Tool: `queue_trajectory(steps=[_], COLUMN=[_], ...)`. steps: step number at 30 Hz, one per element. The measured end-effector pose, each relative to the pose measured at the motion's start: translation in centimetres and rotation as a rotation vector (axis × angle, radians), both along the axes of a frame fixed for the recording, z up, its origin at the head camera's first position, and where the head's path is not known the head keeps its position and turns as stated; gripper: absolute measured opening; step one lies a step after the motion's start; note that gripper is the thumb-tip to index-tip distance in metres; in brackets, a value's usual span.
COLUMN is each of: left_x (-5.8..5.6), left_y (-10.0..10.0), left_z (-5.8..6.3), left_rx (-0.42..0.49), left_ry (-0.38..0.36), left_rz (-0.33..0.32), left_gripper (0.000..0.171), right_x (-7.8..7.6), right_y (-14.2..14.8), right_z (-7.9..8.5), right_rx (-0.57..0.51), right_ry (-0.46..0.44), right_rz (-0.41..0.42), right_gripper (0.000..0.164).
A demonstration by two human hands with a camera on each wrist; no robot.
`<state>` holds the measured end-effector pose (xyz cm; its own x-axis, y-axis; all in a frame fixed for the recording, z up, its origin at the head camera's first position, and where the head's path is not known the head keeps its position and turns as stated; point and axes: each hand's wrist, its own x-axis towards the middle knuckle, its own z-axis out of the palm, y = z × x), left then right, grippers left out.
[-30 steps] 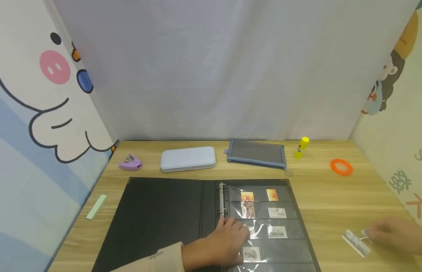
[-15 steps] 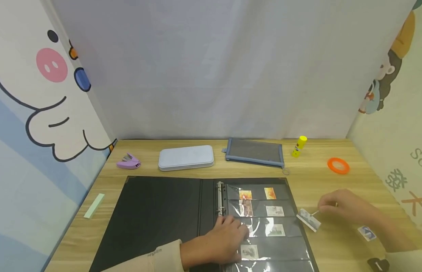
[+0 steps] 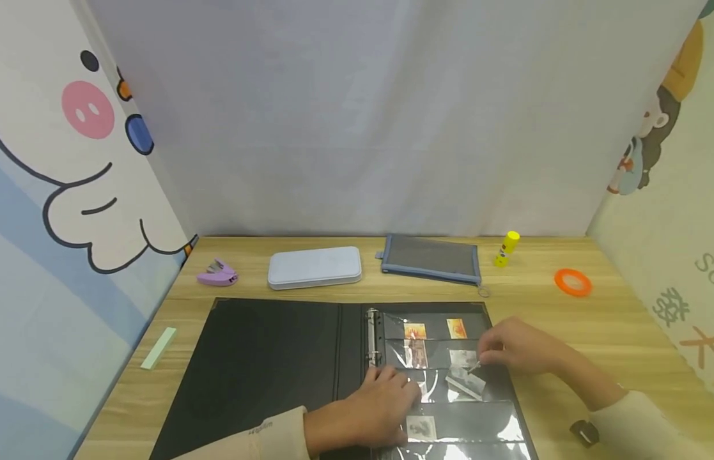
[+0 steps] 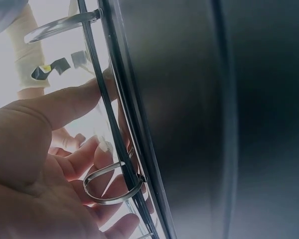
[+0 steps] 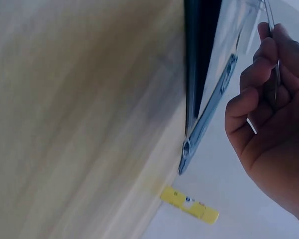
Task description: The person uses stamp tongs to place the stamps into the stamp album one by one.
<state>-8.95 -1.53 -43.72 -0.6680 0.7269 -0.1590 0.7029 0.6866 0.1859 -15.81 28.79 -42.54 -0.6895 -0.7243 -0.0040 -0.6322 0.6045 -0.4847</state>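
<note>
A black ring binder (image 3: 276,358) lies spread on the table, with a clear-pocket page (image 3: 497,415) on its right side. Several stamps sit in the pockets, among them an orange one (image 3: 457,328) and a grey one (image 3: 421,428). My left hand (image 3: 382,406) rests on the page's inner edge beside the metal rings (image 4: 112,184), fingers relaxed. In my right hand (image 3: 520,345), thumb and fingers pinch thin metal tweezers (image 5: 270,15). Their tips hold a pale grey stamp (image 3: 466,383) over the third pocket row, overlapping the stamp there.
Along the back stand a purple hole punch (image 3: 218,275), a pale pencil case (image 3: 314,268), a grey zip pouch (image 3: 431,259) and a yellow glue stick (image 3: 507,249). An orange ring (image 3: 573,282) lies at right, a mint strip (image 3: 158,348) at left.
My right hand has carried the stamp in the tweezers leftward from the table onto the page. A blue stamp on the table is now hidden by the right arm. The left hand stays put.
</note>
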Motion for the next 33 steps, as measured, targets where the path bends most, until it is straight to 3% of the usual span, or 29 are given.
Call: queue_trajectory(steps=[6, 16, 33], left_x=[-0.1, 0.0, 0.0], left_y=[0.0, -0.2, -0.2], left_z=[-0.1, 0.0, 0.1], left_rx=[0.008, 0.009, -0.008], left_ry=[0.006, 0.016, 0.031], left_rz=[-0.008, -0.012, -0.022], left_gripper=[0.039, 0.039, 0.041], right_x=[0.9, 2.0, 2.1], right_y=[-1.4, -2.0, -1.9], right_z=[-0.9, -1.1, -1.5], right_rx=[0.019, 0.06, 0.077], right_ry=[-0.137, -0.097, -0.142], right_rz=[0.05, 0.201, 0.189], right_gripper=[0.01, 0.011, 0.014])
